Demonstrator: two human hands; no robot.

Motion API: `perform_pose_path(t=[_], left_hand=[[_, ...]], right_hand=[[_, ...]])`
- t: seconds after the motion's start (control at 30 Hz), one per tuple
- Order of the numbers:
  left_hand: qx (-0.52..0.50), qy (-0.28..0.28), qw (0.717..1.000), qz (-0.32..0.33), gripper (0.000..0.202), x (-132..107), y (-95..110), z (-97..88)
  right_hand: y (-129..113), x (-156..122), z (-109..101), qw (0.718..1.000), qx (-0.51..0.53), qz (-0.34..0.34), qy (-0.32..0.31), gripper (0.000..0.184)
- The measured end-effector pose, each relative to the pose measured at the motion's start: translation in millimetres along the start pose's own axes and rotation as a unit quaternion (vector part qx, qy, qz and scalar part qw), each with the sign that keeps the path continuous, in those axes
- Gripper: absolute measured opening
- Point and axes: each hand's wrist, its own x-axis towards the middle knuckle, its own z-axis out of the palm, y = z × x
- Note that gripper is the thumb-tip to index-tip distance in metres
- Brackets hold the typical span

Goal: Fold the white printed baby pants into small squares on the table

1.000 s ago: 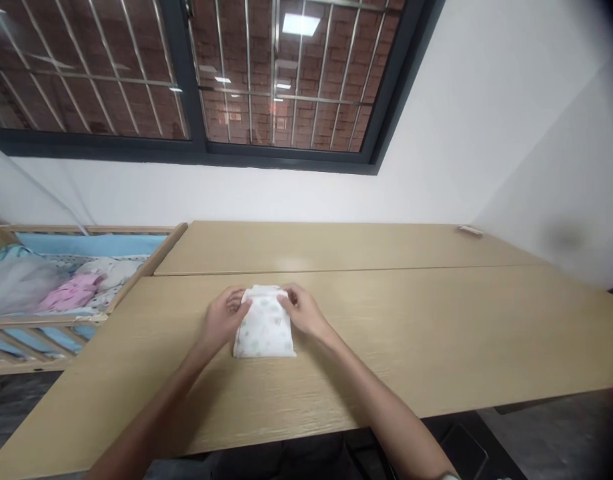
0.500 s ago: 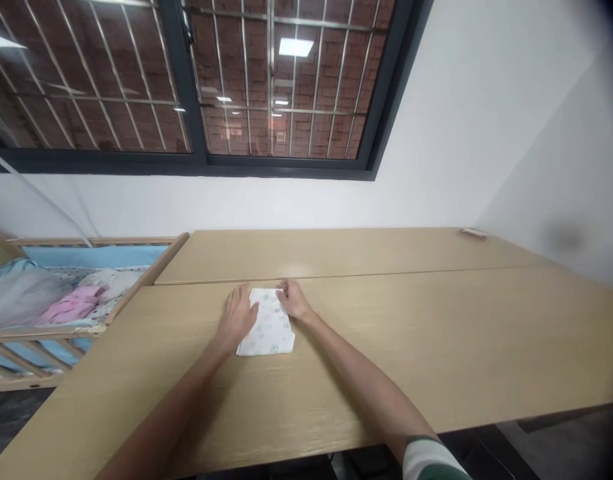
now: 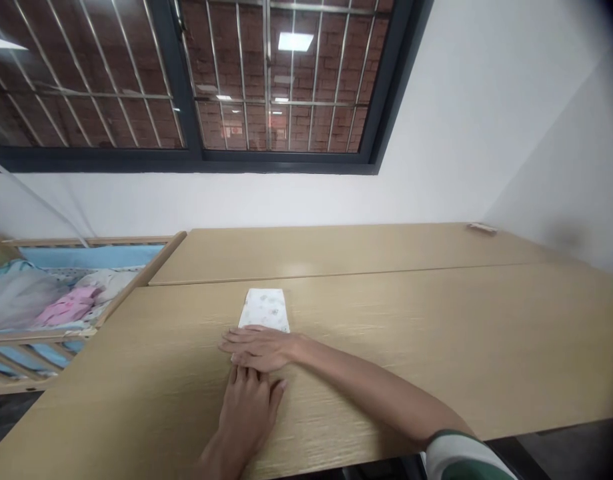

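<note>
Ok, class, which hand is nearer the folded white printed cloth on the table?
The right hand is nearer: it lies at the near edge of the folded white printed cloth. The left hand rests on the wooden table farther back, beyond the right hand, apart from the cloth.

We've got one head-worn camera, close above the near side of the wooden table point(image 3: 436, 320), tilted forward and down across it toward the white wall point(image 3: 461, 120) and barred window point(image 3: 281, 67), with a wooden crib point(image 3: 136, 280) caught at left edge.
</note>
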Motion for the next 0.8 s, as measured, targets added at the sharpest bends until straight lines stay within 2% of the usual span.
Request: perform_pose_path(t=[0.1, 0.2, 0.37, 0.5, 0.57, 0.67, 0.73, 0.8], left_hand=[[0.02, 0.035, 0.999, -0.021, 0.048, 0, 0, 3.8], [0.035, 0.057, 0.998, -0.021, 0.051, -2, 1, 10.2], [0.033, 0.047, 0.998, -0.016, 0.049, -2, 2, 10.2], [0.012, 0.019, 1.0, -0.01, 0.045, -1, -3, 11.0], [-0.024, 0.005, 1.0, 0.008, 0.044, -1, -16, 17.4], [-0.147, 0.001, 0.988, 0.043, 0.052, 1, -52, 29.9], [-0.213, 0.008, 0.976, 0.053, 0.047, 4, -80, 33.8], [-0.25, 0.007, 0.967, 0.052, 0.038, 8, -102, 30.9]], right_hand=[[29, 5, -2, 0.998, -0.05, 0.034, 0.035, 0.056], [59, 9, -17, 0.992, -0.096, 0.054, 0.065, 0.061], [96, 16, -41, 0.983, -0.124, 0.112, 0.08, 0.067], [105, 19, -43, 0.977, -0.139, 0.138, 0.081, 0.069], [101, 17, -41, 0.972, -0.164, 0.134, 0.102, 0.067], [92, 11, -38, 0.948, -0.227, 0.129, 0.181, 0.058], [83, 5, -37, 0.927, -0.266, 0.138, 0.226, 0.051], [72, -3, -35, 0.917, -0.278, 0.147, 0.245, 0.043]])
